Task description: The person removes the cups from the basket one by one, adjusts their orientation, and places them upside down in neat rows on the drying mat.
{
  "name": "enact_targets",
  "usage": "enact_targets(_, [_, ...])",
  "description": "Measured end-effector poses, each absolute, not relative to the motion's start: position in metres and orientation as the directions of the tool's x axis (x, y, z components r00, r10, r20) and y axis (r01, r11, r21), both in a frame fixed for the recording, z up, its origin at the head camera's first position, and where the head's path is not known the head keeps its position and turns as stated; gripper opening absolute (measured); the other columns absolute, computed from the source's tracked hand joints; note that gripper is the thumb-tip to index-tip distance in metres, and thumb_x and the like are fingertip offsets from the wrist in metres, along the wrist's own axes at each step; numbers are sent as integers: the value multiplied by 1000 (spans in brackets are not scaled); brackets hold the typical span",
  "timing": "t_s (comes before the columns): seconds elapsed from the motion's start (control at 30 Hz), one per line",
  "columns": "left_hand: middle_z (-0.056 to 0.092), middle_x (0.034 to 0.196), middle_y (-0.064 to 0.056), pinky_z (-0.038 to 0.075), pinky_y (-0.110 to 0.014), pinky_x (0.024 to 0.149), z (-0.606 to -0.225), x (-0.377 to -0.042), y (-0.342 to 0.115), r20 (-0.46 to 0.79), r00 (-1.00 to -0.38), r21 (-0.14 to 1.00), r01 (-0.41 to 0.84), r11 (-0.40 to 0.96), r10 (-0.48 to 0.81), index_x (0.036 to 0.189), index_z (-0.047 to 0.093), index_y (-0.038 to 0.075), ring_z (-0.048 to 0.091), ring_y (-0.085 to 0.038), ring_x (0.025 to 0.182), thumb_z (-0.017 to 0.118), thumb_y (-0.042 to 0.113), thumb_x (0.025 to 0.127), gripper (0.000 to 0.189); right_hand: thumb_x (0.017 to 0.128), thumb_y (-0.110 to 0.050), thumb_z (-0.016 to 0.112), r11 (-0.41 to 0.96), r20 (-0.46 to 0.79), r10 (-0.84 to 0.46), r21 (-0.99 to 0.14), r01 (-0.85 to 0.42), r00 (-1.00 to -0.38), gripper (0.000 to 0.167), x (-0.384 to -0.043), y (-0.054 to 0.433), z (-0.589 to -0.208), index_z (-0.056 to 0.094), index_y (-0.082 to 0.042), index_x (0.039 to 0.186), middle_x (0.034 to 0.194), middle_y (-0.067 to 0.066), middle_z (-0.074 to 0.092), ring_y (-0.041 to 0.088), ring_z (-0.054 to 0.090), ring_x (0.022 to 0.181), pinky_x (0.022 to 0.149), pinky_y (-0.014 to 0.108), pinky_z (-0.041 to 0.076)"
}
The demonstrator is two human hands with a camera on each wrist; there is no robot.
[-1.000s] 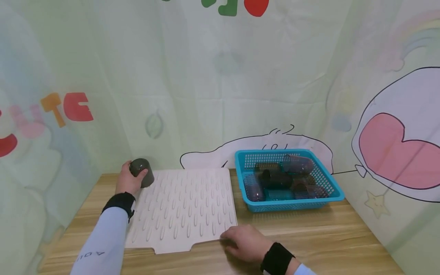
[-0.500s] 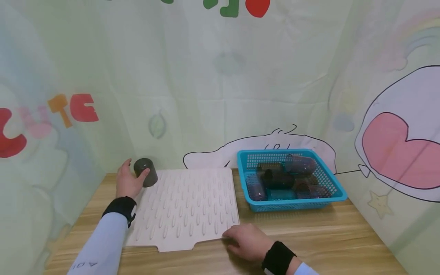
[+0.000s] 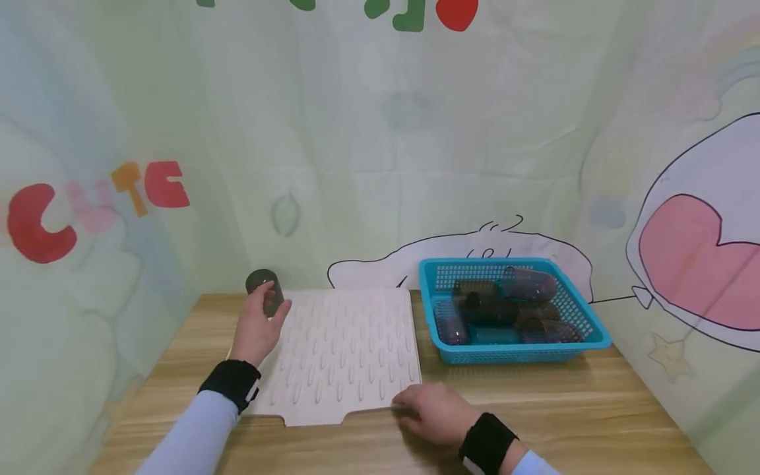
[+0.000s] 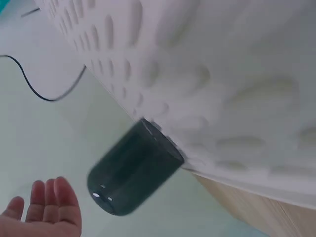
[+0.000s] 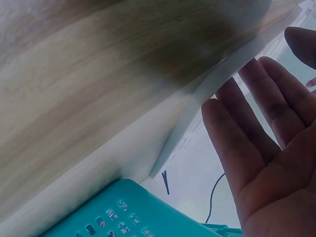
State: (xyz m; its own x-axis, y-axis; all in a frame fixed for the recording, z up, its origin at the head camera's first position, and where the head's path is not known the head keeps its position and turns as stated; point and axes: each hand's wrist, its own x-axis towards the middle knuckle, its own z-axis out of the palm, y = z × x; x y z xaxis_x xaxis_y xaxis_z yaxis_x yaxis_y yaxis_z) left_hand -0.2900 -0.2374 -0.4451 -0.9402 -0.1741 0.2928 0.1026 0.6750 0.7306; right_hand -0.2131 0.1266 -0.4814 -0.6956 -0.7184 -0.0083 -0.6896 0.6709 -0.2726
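Note:
A dark grey cup stands upside down on the far left corner of a white board covered in raised oval ridges. My left hand is just in front of the cup, overlapping it in the head view. From the left wrist, a gap shows between the cup and the relaxed fingers of that hand. My right hand is at the board's near right corner, its fingertips right at the edge. Its extended fingers show in the right wrist view.
A blue perforated basket sits to the right of the board, with several dark and tinted see-through cups lying in it. The wooden table runs up to a printed cloth backdrop on the sides and back.
My left hand has let go of the dark grey cup and drawn back towards me, leaving it on the board. The head view has turned slightly left. My right hand stays at the corner.

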Motion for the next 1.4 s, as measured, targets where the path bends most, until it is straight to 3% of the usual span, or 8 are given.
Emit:
enact_targets(0.3, [41, 152, -25, 47, -57, 107, -453, -258, -193, 166, -986, 660, 136, 738, 33, 157, 31, 6, 49, -43, 133, 52, 20, 106, 56, 94, -26, 71, 688, -9, -697, -293, -664, -717, 29, -216, 129, -480, 73, -15, 121, 116, -5, 74, 9, 68, 110, 96, 31, 57])
enact_targets(0.57, [53, 147, -17, 45, -53, 112, -460, -229, -160, 108, -988, 588, 157, 794, 115, 143, 54, 6, 53, -35, 136, 62, 17, 101, 44, 93, -24, 73, 697, -24, -685, -314, -645, -728, 29, -215, 127, -471, 73, -13, 120, 115, -3, 75, 10, 69, 107, 95, 32, 58])
enact_targets(0.77, [61, 138, -13, 46, -51, 112, -466, -213, -149, 81, -980, 535, 198, 821, 183, 131, 63, 8, 56, -33, 133, 68, 18, 98, 36, 94, -26, 72, 694, -27, -687, -324, -643, -726, 28, -218, 127, -478, 73, -14, 120, 115, -4, 75, 9, 69, 107, 95, 32, 58])
enact_targets(1.07, [66, 125, -12, 52, -51, 102, -478, -193, -141, 113, -942, 428, 333, 840, 316, 113, 72, 7, 64, -34, 116, 76, 17, 90, 25, 95, -27, 71, 684, -42, -700, -324, -653, -713, 30, -219, 127, -483, 72, -15, 122, 118, -5, 74, 9, 69, 110, 96, 32, 57])
enact_targets(1.4, [67, 126, -13, 54, -53, 97, -481, -183, -137, 67, -923, 330, 378, 865, 378, 111, 74, 10, 67, -36, 112, 76, 22, 88, 26, 96, -25, 69, 680, -35, -702, -330, -655, -711, 29, -213, 126, -479, 71, -13, 123, 118, -3, 74, 11, 68, 111, 97, 33, 56])
